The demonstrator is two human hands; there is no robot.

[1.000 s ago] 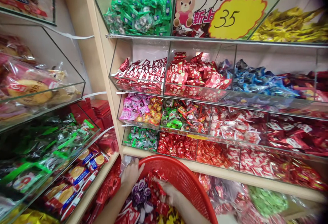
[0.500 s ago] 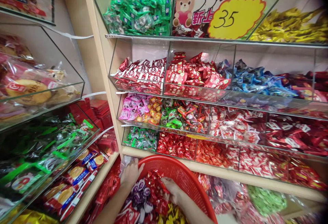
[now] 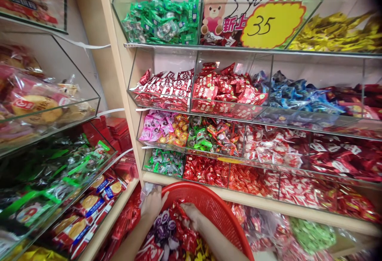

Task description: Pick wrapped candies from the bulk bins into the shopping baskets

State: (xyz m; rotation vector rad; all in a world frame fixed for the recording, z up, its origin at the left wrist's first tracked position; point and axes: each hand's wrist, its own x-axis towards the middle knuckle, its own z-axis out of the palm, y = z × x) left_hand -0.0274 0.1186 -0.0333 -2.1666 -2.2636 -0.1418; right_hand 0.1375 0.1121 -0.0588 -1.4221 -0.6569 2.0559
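A red plastic basket (image 3: 229,217) at the bottom centre holds purple candies (image 3: 165,225), red-wrapped candies (image 3: 189,237) and yellow ones (image 3: 203,251). My left hand (image 3: 153,203) is at the basket's left rim, its fingers apart at the rim; a piece of clear plastic shows beside it. Inside the basket, my right hand (image 3: 191,213) is closed on red-wrapped candies, its fingertips partly hidden among them.
Glass-fronted shelves (image 3: 227,111) of wrapped candies rise behind the basket. Packed biscuits (image 3: 89,203) lie on shelves at the left. Bagged candies (image 3: 312,233) lie under the bottom shelf at the right. A yellow price sign (image 3: 273,24) hangs above.
My right hand has moved left and slightly up over the red candies in the basket. My left hand stays at the rim. The view has shifted slightly.
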